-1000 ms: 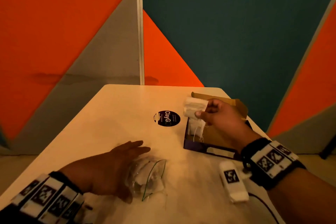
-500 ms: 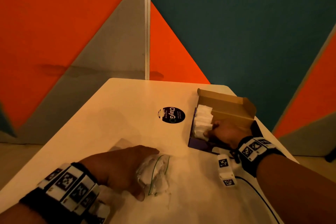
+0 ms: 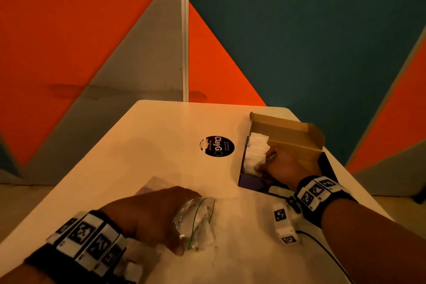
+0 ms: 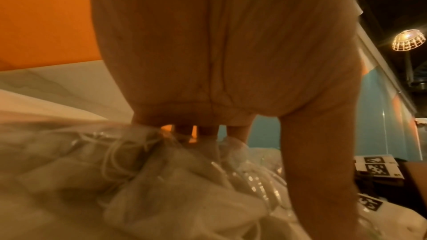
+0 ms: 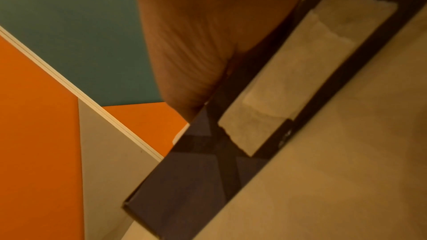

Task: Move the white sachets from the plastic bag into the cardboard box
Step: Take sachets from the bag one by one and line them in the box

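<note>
right hand [image 3: 284, 165] in cardboard box [image 3: 288, 132], grip state unclear | left hand [image 3: 152, 212] flat on plastic bag [image 3: 198, 221] | risk: withdrawing drags white sachets [image 3: 255, 152] out

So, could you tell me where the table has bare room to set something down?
Bare top lies left of the round sticker and toward the far edge of the table. It is crowded between the plastic bag and the cardboard box.

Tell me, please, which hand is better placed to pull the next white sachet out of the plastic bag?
Right, probably. The left hand lies on the plastic bag, pinning it to the table. The right hand is at the sachets in the cardboard box; once withdrawn, it could reach the bag's opening.
</note>
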Motion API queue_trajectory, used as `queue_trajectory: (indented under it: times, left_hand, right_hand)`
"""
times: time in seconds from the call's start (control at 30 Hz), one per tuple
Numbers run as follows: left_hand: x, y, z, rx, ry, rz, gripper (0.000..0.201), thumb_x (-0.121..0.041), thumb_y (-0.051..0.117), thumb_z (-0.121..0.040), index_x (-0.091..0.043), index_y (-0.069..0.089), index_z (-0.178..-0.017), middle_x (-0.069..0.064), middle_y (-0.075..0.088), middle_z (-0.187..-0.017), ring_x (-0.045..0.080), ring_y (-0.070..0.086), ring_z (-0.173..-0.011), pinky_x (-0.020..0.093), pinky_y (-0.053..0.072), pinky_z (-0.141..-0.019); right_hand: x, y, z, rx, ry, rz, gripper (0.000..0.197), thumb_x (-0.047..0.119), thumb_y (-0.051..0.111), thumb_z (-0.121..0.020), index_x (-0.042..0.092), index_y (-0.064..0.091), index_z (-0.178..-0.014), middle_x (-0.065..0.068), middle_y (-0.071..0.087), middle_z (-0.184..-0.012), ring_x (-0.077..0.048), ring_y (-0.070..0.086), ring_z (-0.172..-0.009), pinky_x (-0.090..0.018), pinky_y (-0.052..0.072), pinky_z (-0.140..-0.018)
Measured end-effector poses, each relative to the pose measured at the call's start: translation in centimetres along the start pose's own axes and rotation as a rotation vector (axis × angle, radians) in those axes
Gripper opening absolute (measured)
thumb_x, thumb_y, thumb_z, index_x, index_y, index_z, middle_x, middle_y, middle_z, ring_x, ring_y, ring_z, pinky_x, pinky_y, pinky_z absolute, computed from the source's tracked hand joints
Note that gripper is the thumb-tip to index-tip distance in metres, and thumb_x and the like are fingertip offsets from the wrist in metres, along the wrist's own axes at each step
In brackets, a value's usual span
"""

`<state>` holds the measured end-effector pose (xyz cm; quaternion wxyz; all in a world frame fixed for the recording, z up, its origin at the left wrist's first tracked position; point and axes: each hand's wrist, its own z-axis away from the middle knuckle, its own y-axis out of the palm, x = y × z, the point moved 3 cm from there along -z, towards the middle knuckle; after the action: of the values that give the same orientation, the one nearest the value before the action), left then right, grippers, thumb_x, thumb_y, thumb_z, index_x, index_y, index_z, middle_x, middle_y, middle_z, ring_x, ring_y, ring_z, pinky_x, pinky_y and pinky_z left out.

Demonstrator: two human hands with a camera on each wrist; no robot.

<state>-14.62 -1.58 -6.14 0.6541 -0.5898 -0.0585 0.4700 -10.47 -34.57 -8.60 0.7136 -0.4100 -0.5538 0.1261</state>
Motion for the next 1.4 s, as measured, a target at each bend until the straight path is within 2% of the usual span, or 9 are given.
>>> queue_trajectory:
  times: [0.13,0.27,0.33,0.47,0.53,0.63,0.73,1.07,1.4]
  left_hand:
    - [0.7,0.1,-0.1,-0.013,-0.040,-0.025,0.095,-0.047,0.087,-0.066,-0.047,0.033,-0.144,-0.025,0.041,-0.139,0.000,0.041,-0.127,0.022,0.032,-0.112]
    - [1.1,0.0,-0.2,-0.074,-0.055,-0.031,0.092,-0.050,0.087,-0.065,-0.043,0.037,-0.142,-0.022,0.046,-0.139,0.003,0.045,-0.126,0.029,0.036,-0.113]
    - [1.0,-0.1,-0.3,-0.095,-0.055,-0.032,0.087,-0.045,0.087,-0.065,-0.040,0.042,-0.139,-0.021,0.050,-0.135,0.004,0.048,-0.124,0.028,0.038,-0.111]
    - [1.2,-0.2,-0.6,-0.137,-0.071,-0.094,0.066,-0.043,0.086,-0.066,-0.034,0.055,-0.124,-0.016,0.060,-0.123,0.005,0.055,-0.110,0.028,0.046,-0.099]
    - [1.3,-0.3,-0.6,-0.155,-0.073,-0.113,0.055,-0.042,0.085,-0.068,-0.033,0.060,-0.116,-0.014,0.065,-0.115,0.006,0.059,-0.102,0.027,0.049,-0.091]
    - [1.5,-0.3,-0.5,-0.184,-0.089,-0.106,0.052,-0.041,0.085,-0.069,-0.032,0.064,-0.115,-0.014,0.069,-0.111,0.006,0.062,-0.101,0.028,0.051,-0.092]
    - [1.8,-0.5,-0.5,-0.214,-0.116,-0.087,0.046,-0.043,0.084,-0.068,-0.034,0.066,-0.109,-0.013,0.071,-0.106,0.007,0.065,-0.099,0.034,0.053,-0.091]
    - [2.0,-0.5,-0.8,-0.211,-0.083,-0.088,0.036,-0.042,0.084,-0.071,-0.036,0.064,-0.100,-0.018,0.064,-0.091,0.004,0.058,-0.086,0.018,0.041,-0.069]
    - [1.9,-0.5,-0.5,-0.204,-0.093,-0.085,0.045,-0.043,0.083,-0.072,-0.036,0.063,-0.112,-0.019,0.058,-0.088,0.005,0.056,-0.084,0.019,0.039,-0.068]
  right_hand:
    - [0.3,-0.7,0.8,-0.087,-0.041,-0.048,0.034,0.029,0.078,-0.079,0.021,0.055,-0.103,0.003,0.061,-0.089,-0.018,0.060,-0.085,-0.039,0.052,-0.083]
    - [3.0,-1.6,5.0,-0.227,-0.200,-0.009,0.017,0.022,0.065,-0.091,0.024,0.054,-0.103,0.005,0.056,-0.084,-0.011,0.055,-0.070,-0.034,0.051,-0.065]
    - [4.8,-0.7,8.0,-0.130,-0.356,-0.032,0.013,0.021,0.067,-0.089,0.028,0.058,-0.095,0.007,0.061,-0.086,-0.015,0.060,-0.075,-0.036,0.056,-0.068]
    - [7.7,3.5,14.2,0.394,-0.582,0.093,0.008,0.030,0.070,-0.087,0.032,0.069,-0.094,0.015,0.070,-0.094,-0.005,0.064,-0.079,-0.022,0.056,-0.075]
    - [8.3,5.0,16.0,0.410,-0.687,0.232,0.020,0.034,0.068,-0.087,0.036,0.068,-0.107,0.017,0.067,-0.107,0.000,0.059,-0.080,-0.015,0.048,-0.076]
    - [9.1,6.1,16.7,0.280,-0.786,0.385,0.038,0.034,0.062,-0.088,0.036,0.058,-0.126,0.012,0.061,-0.125,-0.009,0.059,-0.102,-0.024,0.047,-0.087]
    - [9.6,6.5,16.6,0.246,-0.805,0.386,0.051,0.035,0.060,-0.088,0.038,0.047,-0.137,0.008,0.061,-0.130,-0.017,0.059,-0.114,-0.031,0.049,-0.094]
    - [9.9,7.9,15.0,0.182,-0.868,0.711,0.039,0.041,0.061,-0.087,0.034,0.055,-0.125,0.002,0.065,-0.114,-0.023,0.059,-0.104,-0.039,0.040,-0.090]
    - [9.7,6.3,14.8,0.231,-0.696,0.437,0.023,0.031,0.058,-0.090,0.033,0.071,-0.109,0.008,0.073,-0.104,-0.012,0.066,-0.093,-0.030,0.056,-0.084]
